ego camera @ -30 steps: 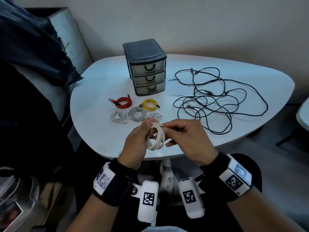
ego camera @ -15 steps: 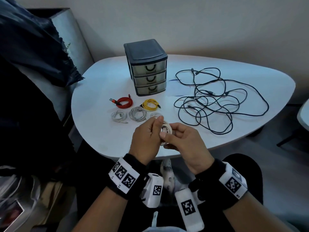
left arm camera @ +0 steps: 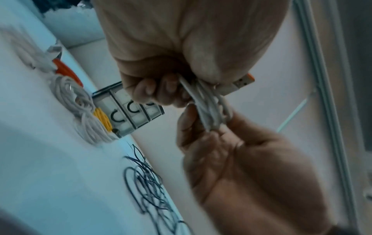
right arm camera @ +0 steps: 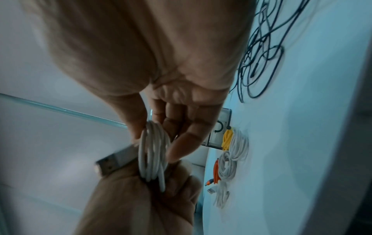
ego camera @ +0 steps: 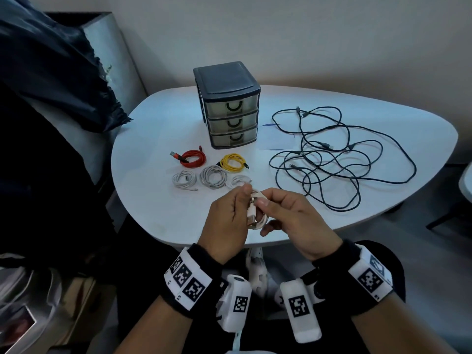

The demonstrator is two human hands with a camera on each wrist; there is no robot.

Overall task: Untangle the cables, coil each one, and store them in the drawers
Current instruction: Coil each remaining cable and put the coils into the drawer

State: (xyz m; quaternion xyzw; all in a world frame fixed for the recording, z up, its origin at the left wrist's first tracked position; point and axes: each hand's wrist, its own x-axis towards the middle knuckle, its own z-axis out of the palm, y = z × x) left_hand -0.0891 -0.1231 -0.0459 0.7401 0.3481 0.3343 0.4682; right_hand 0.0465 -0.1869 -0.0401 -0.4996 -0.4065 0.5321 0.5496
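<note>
Both hands hold a small white cable coil above the near edge of the white table. My left hand grips the coil with curled fingers, and the USB plug sticks out past the thumb. My right hand pinches the coil between thumb and fingertips. A tangle of black cables sprawls on the table's right half. Red, yellow and white coils lie in front of the three-drawer unit, whose drawers are closed.
A dark cloth hangs over a chair at the left of the table. A wall runs close behind the table. Another table's edge shows at the far right.
The coil has turned from face-on to edge-on between the hands, and the USB plug now shows at its near side. My left wrist has rolled over.
</note>
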